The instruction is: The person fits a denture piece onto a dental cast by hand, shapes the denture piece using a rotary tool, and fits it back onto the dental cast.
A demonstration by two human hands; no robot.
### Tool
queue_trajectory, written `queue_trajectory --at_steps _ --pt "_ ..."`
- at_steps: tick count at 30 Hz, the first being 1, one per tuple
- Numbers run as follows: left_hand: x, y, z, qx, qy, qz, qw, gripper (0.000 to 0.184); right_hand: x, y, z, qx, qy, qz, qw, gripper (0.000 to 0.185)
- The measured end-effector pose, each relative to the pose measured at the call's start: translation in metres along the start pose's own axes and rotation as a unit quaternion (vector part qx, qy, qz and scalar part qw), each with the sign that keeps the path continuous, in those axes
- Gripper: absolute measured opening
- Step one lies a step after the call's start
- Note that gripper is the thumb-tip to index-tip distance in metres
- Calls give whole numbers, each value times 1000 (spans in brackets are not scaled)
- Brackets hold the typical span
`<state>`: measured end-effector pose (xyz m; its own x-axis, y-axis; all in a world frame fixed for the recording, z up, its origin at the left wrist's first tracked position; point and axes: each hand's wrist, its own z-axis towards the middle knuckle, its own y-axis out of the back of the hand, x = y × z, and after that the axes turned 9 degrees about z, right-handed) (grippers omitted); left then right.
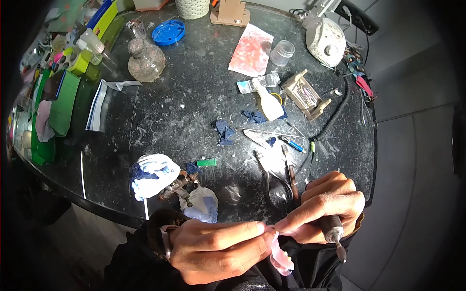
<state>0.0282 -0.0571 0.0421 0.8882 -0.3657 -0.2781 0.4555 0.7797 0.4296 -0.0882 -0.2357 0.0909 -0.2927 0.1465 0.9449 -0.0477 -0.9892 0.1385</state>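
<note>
The left hand [218,247] pinches the upper end of a pink denture-like piece [280,262], its fingertips meeting those of the right hand [325,208] there; the lower part hangs over dark clothing, just outside the near edge of the table [109,160]. The right hand also grips a dark handpiece [332,228], its rounded tip pointing down, apart from the piece. Room beyond the hands is tight: a metal articulator [178,186] and two plaster casts [160,170] crowd the near edge by the left, while a brown-handled tool [291,179] lies close beyond the right. Dark tabletop separates the casts from a glass flask [147,63] farther back.
</note>
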Motion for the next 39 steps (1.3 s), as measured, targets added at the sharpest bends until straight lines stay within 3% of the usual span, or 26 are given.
queue_trajectory --at_steps 4,9,13,14,20,24,29,35,38,39 --pt "1 1 -2 23 -17 1 1000 12 4 -8 -2 -37 -17 -9 999 15" --pt "-1 -7 -9 -1 -8 -10 1000 12 2 -9 -3 5 -42 -26 999 17" --pt "-4 -13 -10 -44 1 3 999 14 -2 -13 -4 -62 -36 14 997 14" --pt "-4 -12 -9 -48 3 3 999 15 -9 -13 -6 -63 11 -6 998 16" --pt "0 -6 -7 -27 -20 41 999 15 -3 -9 -6 -29 -28 -5 999 46" --pt "-1 9 1 65 1 69 995 15 3 -7 -7 -39 -65 -21 997 49" --pt "-1 3 -3 60 47 112 991 20 9 -14 -6 -77 -71 -102 989 48" --pt "8 3 4 52 68 29 996 23 2 -19 -9 -75 -50 -121 989 31" --pt "14 -6 -8 -49 177 -178 967 26 -2 -14 -8 -60 -5 -127 990 28" --pt "17 1 -9 -46 214 -174 960 31 2 -13 -7 -55 -25 -105 993 26"
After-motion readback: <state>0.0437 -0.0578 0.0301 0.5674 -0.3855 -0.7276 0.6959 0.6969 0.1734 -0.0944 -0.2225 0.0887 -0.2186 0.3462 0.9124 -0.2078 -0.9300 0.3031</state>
